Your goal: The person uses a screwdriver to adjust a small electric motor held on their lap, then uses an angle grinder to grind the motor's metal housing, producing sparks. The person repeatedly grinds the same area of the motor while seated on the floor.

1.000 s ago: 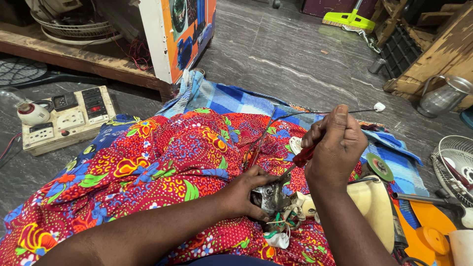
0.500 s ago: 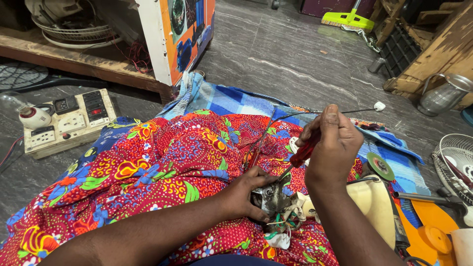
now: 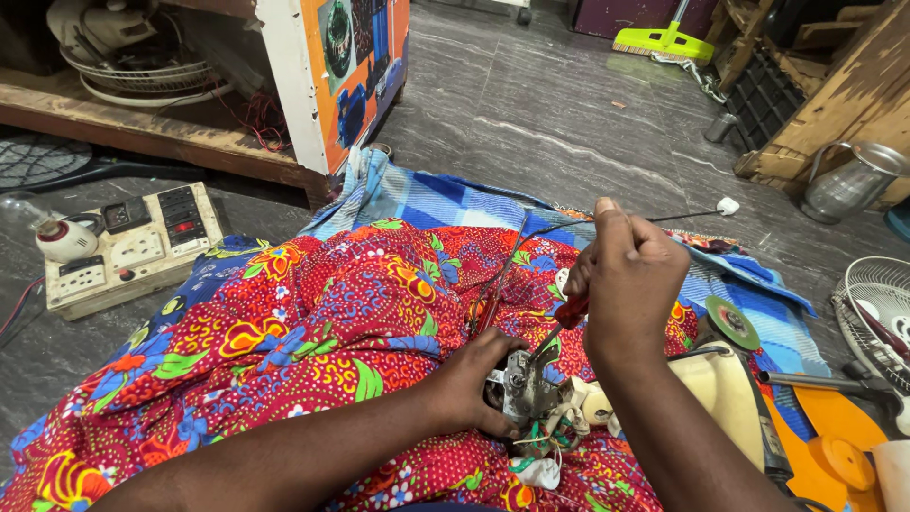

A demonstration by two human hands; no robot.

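meanwhile, on my flowered red cloth, my left hand is clasping a small grey metal motor, likely heavy, rigid, its wires fragile; my right hand is clenching a red-handled screwdriver into it.

Even, soft daylight fills the frame, brightest on the grey floor at top centre, where a pale sheen shows. Shadows are faint and diffuse. Focus is sharp in the middle; straight lines bow slightly toward the corners.
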